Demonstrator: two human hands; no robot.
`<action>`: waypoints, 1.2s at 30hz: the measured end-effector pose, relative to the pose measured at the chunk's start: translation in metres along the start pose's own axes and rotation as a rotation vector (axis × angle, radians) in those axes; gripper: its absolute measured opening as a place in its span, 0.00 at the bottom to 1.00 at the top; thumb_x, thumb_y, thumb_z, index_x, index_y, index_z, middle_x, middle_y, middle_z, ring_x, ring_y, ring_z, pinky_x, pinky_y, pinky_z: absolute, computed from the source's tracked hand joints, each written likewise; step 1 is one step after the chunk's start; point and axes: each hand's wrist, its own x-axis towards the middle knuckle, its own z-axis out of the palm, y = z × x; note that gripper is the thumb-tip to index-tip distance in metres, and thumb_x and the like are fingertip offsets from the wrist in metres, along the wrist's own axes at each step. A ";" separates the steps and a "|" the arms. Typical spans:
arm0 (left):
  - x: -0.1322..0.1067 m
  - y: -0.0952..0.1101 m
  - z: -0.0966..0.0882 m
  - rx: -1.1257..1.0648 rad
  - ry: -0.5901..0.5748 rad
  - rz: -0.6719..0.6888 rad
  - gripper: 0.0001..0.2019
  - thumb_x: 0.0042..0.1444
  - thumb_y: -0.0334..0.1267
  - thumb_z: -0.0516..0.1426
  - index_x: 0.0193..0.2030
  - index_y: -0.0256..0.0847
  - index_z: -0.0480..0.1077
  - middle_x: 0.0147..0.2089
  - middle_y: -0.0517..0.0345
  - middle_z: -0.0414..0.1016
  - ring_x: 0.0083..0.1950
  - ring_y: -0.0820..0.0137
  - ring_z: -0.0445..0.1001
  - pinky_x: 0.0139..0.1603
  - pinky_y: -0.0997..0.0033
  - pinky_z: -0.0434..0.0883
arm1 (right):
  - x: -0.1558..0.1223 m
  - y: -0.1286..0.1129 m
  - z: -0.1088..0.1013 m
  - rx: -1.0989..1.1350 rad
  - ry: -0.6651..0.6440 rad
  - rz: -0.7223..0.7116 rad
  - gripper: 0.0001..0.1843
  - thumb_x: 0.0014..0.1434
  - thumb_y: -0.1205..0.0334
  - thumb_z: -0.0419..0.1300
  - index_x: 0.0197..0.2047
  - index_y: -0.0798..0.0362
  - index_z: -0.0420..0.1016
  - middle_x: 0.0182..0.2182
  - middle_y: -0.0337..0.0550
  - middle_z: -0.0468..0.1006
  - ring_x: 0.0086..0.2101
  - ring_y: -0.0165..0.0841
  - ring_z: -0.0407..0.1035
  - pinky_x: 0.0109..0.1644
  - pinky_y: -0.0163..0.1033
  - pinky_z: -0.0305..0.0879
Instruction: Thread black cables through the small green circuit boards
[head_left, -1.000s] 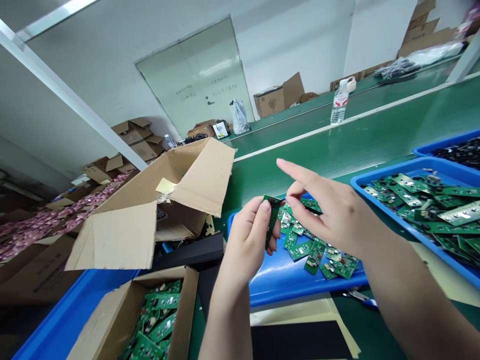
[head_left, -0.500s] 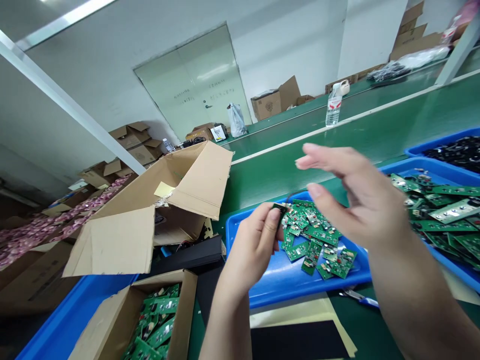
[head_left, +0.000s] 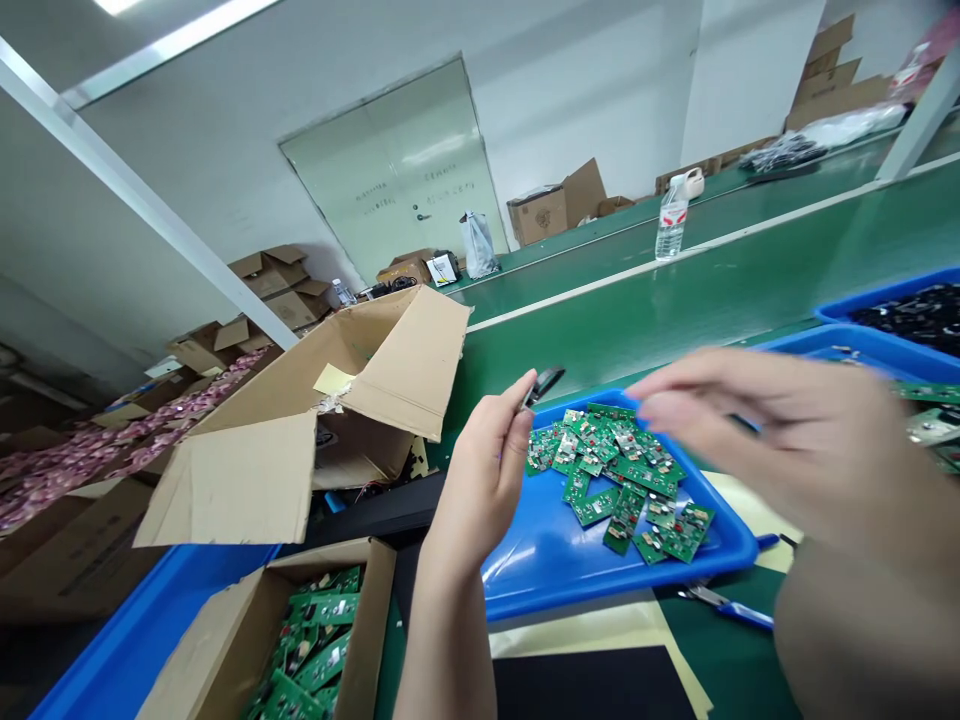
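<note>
My left hand (head_left: 484, 460) grips a small black plastic-looking piece (head_left: 544, 385) between thumb and fingers, its far end tilted up. To the right, my right hand (head_left: 787, 430) is blurred, with thumb and forefinger brought together; what they hold, if anything, cannot be made out. Beneath and between the hands lies a blue tray (head_left: 555, 565) with small green circuit boards (head_left: 622, 465) heaped toward its far right part. A blue-handled cutting tool (head_left: 731, 605) rests on the green bench by the tray's near right corner.
A narrow cardboard box (head_left: 382, 580) of green boards stands at lower left, with a large open carton (head_left: 420, 350) behind it. Further blue trays hold black parts (head_left: 926, 315) and boards at right. A water bottle (head_left: 672, 220) stands beyond. Black sheet material (head_left: 600, 685) lies in front.
My left hand has turned and raised the black piece clear of the boards. My right hand has moved right and down, and its spread thumb and fingers have closed together.
</note>
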 end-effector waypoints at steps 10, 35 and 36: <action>-0.002 0.007 0.002 0.001 -0.048 0.040 0.16 0.63 0.37 0.55 0.57 0.45 0.68 0.49 0.51 0.77 0.47 0.65 0.75 0.50 0.63 0.73 | 0.017 0.007 0.055 0.315 -0.126 0.083 0.09 0.60 0.60 0.59 0.31 0.55 0.75 0.23 0.38 0.75 0.18 0.24 0.63 0.19 0.30 0.60; 0.002 -0.011 0.001 -0.166 0.307 0.044 0.14 0.59 0.34 0.60 0.52 0.43 0.71 0.47 0.52 0.77 0.49 0.66 0.76 0.54 0.63 0.74 | 0.007 0.004 0.044 0.234 0.225 -0.618 0.22 0.57 0.75 0.56 0.48 0.40 0.78 0.43 0.43 0.79 0.35 0.36 0.75 0.30 0.42 0.72; 0.002 -0.012 0.000 -0.142 0.332 0.116 0.14 0.58 0.33 0.60 0.51 0.44 0.71 0.49 0.52 0.76 0.50 0.66 0.75 0.55 0.62 0.74 | 0.009 0.007 0.047 0.344 0.318 -0.564 0.22 0.58 0.74 0.55 0.47 0.38 0.79 0.40 0.41 0.80 0.33 0.36 0.75 0.28 0.43 0.71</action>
